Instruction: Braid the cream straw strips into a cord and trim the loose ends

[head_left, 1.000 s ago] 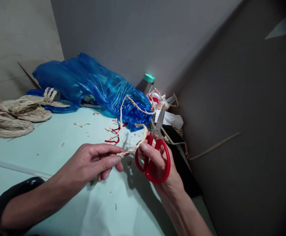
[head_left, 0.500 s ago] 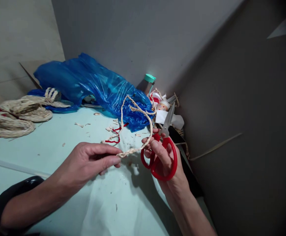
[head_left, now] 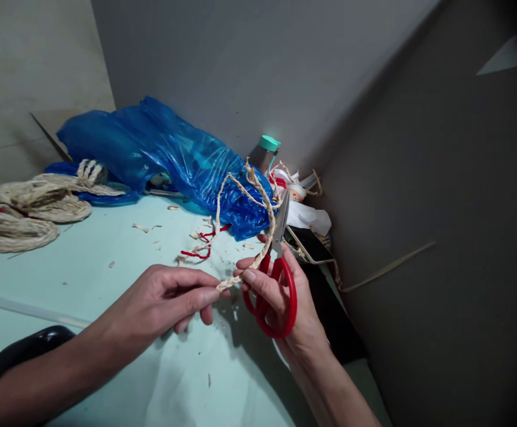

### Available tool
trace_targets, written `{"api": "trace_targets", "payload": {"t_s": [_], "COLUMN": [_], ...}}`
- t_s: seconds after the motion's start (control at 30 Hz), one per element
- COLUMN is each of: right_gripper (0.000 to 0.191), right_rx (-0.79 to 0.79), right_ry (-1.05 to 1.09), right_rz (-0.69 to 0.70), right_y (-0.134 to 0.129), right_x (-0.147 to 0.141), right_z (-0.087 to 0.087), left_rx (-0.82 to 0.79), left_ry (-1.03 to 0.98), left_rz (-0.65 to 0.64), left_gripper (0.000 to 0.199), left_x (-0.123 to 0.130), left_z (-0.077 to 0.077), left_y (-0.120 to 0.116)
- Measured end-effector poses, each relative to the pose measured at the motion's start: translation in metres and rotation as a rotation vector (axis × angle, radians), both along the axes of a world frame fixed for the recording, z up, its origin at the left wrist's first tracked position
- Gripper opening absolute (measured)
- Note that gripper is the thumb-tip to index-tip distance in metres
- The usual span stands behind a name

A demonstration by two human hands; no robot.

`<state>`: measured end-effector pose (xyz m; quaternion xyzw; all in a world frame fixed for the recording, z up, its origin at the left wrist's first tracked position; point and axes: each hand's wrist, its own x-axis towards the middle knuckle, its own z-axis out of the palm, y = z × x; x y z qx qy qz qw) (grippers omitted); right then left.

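Between thumb and fingers, my left hand (head_left: 176, 299) pinches one end of a pale braided cord (head_left: 265, 240). My right hand (head_left: 280, 290) is closed around red-handled scissors (head_left: 280, 237), whose blades point up and away, and its thumb also presses on the cord near my left fingertips. From there the cord curves upward to a frayed tip in front of the blue plastic bag. Behind my hands, a thinner twisted cord (head_left: 218, 207) loops near the bag, with red string (head_left: 196, 255) beside its lower end on the table.
The blue plastic bag (head_left: 152, 142) lies at the back. Bundles of pale fibre (head_left: 40, 198) are at the left. A bottle with a green lid (head_left: 270, 142) stands by the grey wall, near white paper (head_left: 309, 218). Scraps dot the pale green table (head_left: 107, 284).
My right hand with the scissors has moved left, close to my left hand, and its thumb now presses the braid. The braid's free end has swung upward.
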<state>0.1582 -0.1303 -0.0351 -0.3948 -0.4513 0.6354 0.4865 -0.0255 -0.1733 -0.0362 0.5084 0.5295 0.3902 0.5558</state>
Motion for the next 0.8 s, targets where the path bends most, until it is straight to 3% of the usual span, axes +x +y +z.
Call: {"api": "trace_targets", "payload": {"t_s": [0.1, 0.3, 0.47, 0.67, 0.8], "right_gripper": [0.067, 0.062, 0.058, 0.067, 0.07], "right_rx": [0.011, -0.01, -0.004, -0.032, -0.049], "right_ry": [0.026, 0.067, 0.097, 0.08, 0.056], "right_rz": [0.013, 0.054, 0.077, 0.031, 0.016], "right_y": [0.001, 0.0028, 0.0042, 0.0031, 0.0022], "right_x": [-0.0017, -0.003, -0.0031, -0.0009, -0.0035], "right_z": [-0.0008, -0.0014, -0.0061, -0.0056, -0.0045], "left_rx": [-0.074, -0.108, -0.034, 0.179, 0.167], "left_ry": [-0.104, -0.192, -0.122, 0.112, 0.097], "left_rz": [-0.043, -0.001, 0.124, 0.117, 0.08], "left_gripper": [0.02, 0.019, 0.024, 0.017, 0.017], "left_x": [0.0024, 0.0044, 0.0045, 0.0015, -0.001], "left_z": [0.0024, 0.0037, -0.0018, -0.0034, -0.0031], "left_y": [0.0011, -0.0013, -0.0023, -0.0042, -0.007]}}
